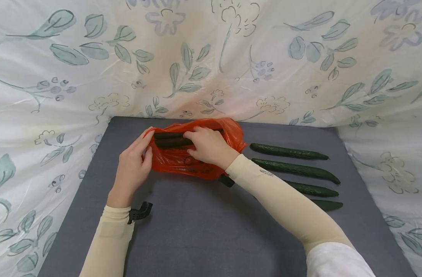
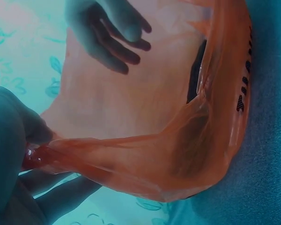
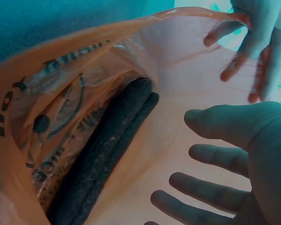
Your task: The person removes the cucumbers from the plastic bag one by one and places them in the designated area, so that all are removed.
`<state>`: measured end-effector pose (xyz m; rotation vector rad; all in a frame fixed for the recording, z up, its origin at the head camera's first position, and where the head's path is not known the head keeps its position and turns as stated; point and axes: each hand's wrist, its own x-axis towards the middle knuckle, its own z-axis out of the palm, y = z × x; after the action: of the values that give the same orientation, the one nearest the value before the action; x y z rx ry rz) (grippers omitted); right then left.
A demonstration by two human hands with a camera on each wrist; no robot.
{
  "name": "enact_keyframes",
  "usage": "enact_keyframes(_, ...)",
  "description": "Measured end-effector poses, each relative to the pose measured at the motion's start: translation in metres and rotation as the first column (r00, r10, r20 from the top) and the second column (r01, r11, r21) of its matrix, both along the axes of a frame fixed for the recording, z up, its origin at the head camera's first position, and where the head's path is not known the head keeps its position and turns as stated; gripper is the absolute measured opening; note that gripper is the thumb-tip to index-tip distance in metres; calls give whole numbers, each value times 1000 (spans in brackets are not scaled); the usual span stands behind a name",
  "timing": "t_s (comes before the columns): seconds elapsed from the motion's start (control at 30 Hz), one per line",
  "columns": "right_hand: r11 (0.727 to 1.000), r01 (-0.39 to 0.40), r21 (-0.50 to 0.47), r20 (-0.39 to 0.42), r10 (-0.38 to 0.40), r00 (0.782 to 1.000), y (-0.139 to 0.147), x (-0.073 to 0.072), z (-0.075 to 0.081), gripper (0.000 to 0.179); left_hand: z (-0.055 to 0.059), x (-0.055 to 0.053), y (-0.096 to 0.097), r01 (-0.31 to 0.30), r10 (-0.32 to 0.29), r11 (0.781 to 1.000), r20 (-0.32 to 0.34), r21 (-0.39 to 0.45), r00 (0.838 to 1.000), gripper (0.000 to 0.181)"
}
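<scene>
A red plastic bag (image 1: pixel 233 132) lies on its side on the grey table, its mouth held wide. My left hand (image 1: pixel 133 161) pinches the left part of the bag's rim between thumb and fingers, as the left wrist view also shows. Two dark green cucumbers (image 3: pixel 100 150) lie side by side inside the bag. Over them, in the bag's mouth, is my right hand (image 1: pixel 211 146). In the right wrist view its fingers (image 3: pixel 210 187) are spread and apart from the cucumbers, holding nothing.
Several more cucumbers (image 1: pixel 297 169) lie in a rough column on the table (image 1: pixel 197 231), right of the bag; my right forearm partly covers the nearer ones. A floral-patterned sheet (image 1: pixel 211 77) rises behind the table and along both sides.
</scene>
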<state>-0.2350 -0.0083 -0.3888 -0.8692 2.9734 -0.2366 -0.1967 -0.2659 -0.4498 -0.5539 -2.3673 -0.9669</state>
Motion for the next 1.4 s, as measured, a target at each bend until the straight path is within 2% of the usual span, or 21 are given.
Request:
enact_keyframes(0.37,996,26,-85,40,-22,999,-4,-19,-16,37,-3,2,-1,4,-4,1000,4,9,1000,54)
enact_keyframes(0.63,995,62,-83,45,-59,997,-4,-33,-34,43,-5,2,-2,1,-1,1000,-9,3,1000,53)
enact_keyframes(1.1,993,75,-92,61,-70,996,3,-54,-65,58,-5,2,-3,-2,3,1000,-20,16,1000,54)
enact_keyframes(1.4,990,121,-76,74,-115,991,7,-61,-78,57,-5,3,-3,-5,5,1000,-12,16,1000,55)
